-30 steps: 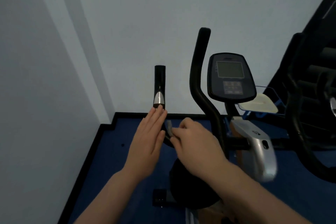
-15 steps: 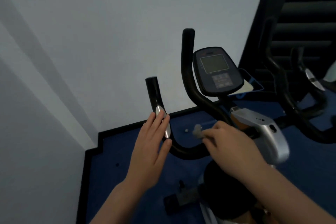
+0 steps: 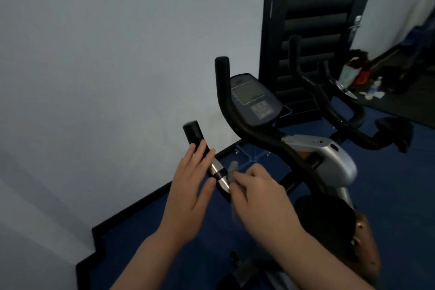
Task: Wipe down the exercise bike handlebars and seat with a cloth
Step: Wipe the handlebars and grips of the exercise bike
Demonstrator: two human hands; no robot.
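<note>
The exercise bike's near black handlebar (image 3: 193, 133) rises at the centre, with a silver sensor band (image 3: 217, 172) below its grip. My left hand (image 3: 190, 186) lies flat against the bar's left side, fingers straight. My right hand (image 3: 261, 202) pinches a small grey cloth (image 3: 233, 168) against the bar's right side, just below the silver band. The far handlebar (image 3: 223, 82) curves up behind, beside the console (image 3: 253, 101). The black seat (image 3: 327, 221) shows under my right forearm, partly hidden.
A white wall fills the left. Blue floor with a black border (image 3: 150, 200) lies below. A second bike's black handlebars (image 3: 329, 103) stand at the right. A dark louvred door (image 3: 310, 19) and some clutter (image 3: 360, 73) are behind them.
My right hand with the cloth has moved left, from the bar's lower curve up against the silver band. My left hand stays on the bar. My head has turned right.
</note>
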